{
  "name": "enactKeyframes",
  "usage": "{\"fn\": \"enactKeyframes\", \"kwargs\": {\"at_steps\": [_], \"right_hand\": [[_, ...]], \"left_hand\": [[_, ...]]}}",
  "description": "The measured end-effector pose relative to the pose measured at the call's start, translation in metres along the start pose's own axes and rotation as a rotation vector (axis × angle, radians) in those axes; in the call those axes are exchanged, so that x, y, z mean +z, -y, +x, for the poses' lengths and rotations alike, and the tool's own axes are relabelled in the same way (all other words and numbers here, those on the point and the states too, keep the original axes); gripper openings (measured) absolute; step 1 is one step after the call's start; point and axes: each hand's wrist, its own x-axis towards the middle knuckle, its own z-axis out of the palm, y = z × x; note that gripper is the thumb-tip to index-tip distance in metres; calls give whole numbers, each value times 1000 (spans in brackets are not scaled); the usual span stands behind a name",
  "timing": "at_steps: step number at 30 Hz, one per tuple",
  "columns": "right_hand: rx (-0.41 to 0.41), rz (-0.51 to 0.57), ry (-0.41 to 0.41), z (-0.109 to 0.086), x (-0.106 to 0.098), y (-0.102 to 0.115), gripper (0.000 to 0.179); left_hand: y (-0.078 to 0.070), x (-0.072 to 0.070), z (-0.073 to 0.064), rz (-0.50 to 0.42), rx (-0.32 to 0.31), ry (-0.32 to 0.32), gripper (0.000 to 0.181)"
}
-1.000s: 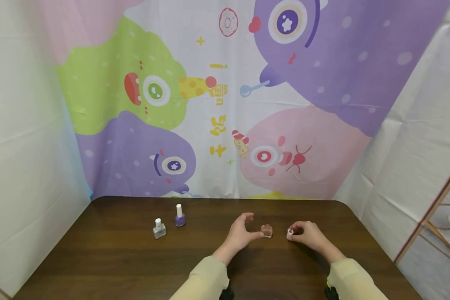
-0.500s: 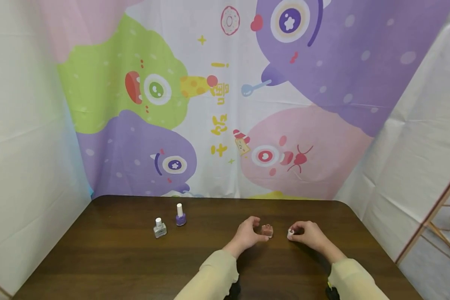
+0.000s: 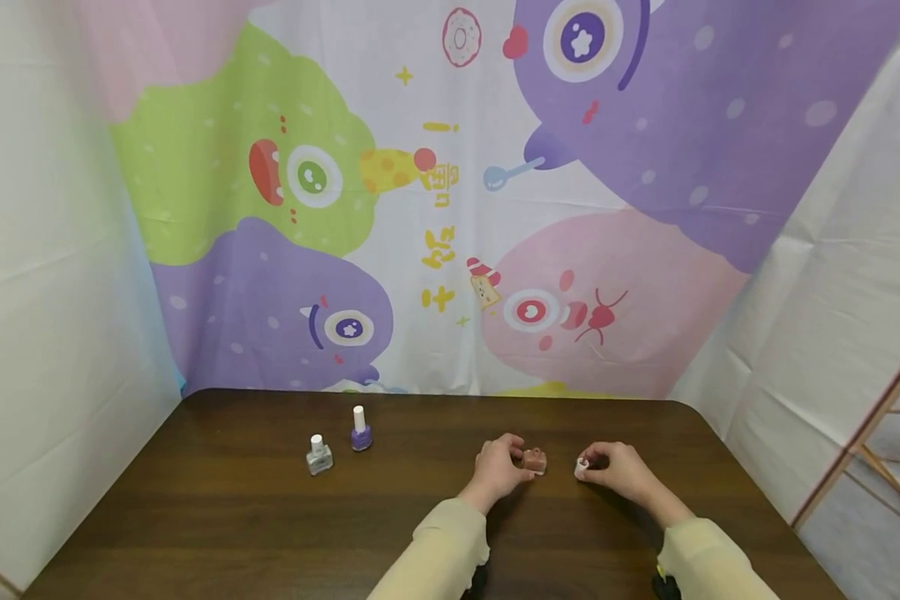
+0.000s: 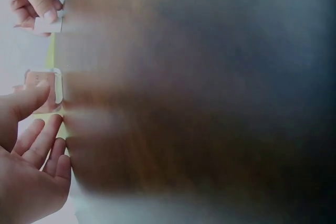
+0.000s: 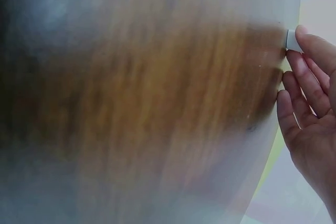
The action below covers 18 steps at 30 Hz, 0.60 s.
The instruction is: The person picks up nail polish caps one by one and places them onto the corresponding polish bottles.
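Pinching a white cylindrical plastic cap (image 3: 581,471) was my right hand (image 3: 621,470); my left hand (image 3: 497,469) bracketed the squat pinkish-brown glass bottle (image 3: 536,462) on the brown wooden table (image 3: 270,525), likely to steady it. Gripping? Couldn't tell!

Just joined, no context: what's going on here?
Someone's right hand pinches a white cap at the table. Their left hand is around the near side of an uncapped pink bottle; whether it touches is hard to tell. A clear bottle and a purple bottle, both capped, stand farther left.
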Motion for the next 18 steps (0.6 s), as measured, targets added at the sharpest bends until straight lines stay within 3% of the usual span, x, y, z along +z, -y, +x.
{"fn": "enactKeyframes", "kwargs": {"at_steps": [9, 18], "right_hand": [[8, 5, 19, -1, -2, 2, 18], [14, 5, 31, 0, -3, 5, 18]], "left_hand": [[2, 3, 2, 71, 42, -71, 15], [0, -3, 1, 31, 34, -53, 13]]}}
